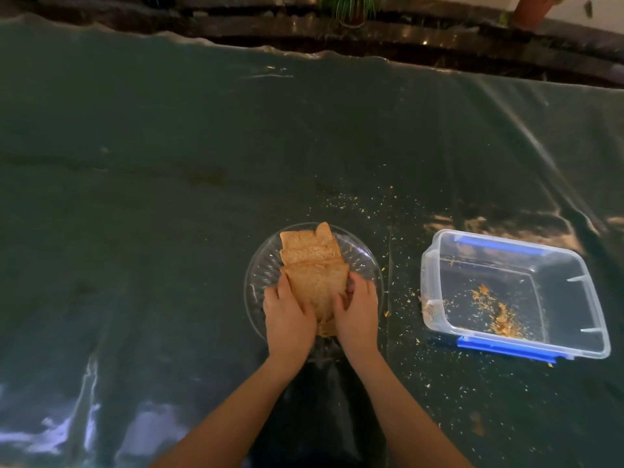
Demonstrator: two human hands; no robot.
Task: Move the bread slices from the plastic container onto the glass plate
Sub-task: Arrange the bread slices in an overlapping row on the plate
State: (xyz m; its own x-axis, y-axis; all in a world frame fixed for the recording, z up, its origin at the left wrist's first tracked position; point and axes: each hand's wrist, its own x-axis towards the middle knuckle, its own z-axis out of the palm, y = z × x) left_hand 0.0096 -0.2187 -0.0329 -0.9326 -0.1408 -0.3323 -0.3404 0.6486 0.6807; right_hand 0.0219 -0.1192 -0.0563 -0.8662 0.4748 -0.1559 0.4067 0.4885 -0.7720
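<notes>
Several brown bread slices (pixel 312 261) lie overlapping on a round glass plate (pixel 361 265) at the centre of the table. My left hand (pixel 287 315) and my right hand (pixel 358 314) press against either side of the nearest slice, fingers curled around its edges. To the right stands the clear plastic container (pixel 574 275) with blue clips, holding only crumbs on its floor.
A dark glossy plastic sheet (pixel 169 197) covers the table. Bread crumbs (pixel 388 211) are scattered around the plate and container. Beyond the table's far edge are a dark ledge and potted plants (pixel 351 8).
</notes>
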